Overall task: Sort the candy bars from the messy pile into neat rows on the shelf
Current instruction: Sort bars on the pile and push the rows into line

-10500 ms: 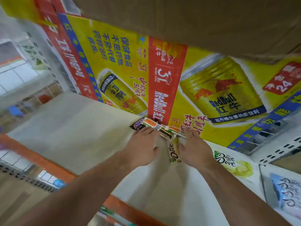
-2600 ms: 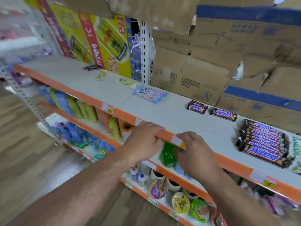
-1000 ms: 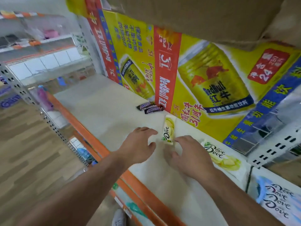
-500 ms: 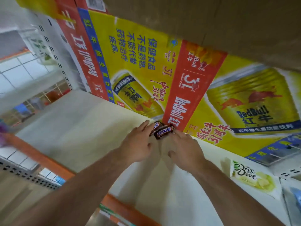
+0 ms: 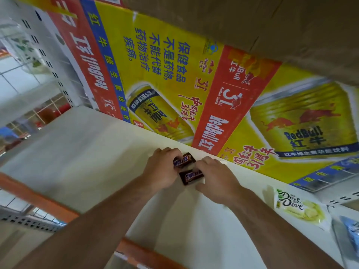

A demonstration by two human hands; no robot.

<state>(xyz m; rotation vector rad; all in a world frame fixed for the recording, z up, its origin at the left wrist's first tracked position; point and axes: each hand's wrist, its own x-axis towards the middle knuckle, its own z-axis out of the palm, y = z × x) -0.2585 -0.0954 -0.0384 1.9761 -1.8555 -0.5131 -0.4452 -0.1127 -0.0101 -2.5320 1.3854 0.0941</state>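
— Where are the candy bars sitting?

— Two are showing, far back on the white shelf (image 5: 87, 152), just in front of the Red Bull carton (image 5: 174, 84) that is standing along the rear. The upper Snickers bar (image 5: 184, 160) is lying aslant. The lower Snickers bar (image 5: 191, 176) is lying just beside it, nearer the person.

— And what are the hands doing?

— The left hand (image 5: 162, 171) is gripping the upper bar, its fingers (image 5: 167, 152) curling round the left end. The right hand (image 5: 215, 178) is holding the lower bar, its fingers (image 5: 206, 162) curling over the right end and the thumb pressing at the near edge. Whether either bar is resting on the shelf or lifted, I cannot tell.

— Is anything else lying there?

— A yellow-green Dove pack (image 5: 299, 207) is lying flat to the right, well apart from the hands, and a blue packet (image 5: 353, 232) is showing at the far right edge beyond it.
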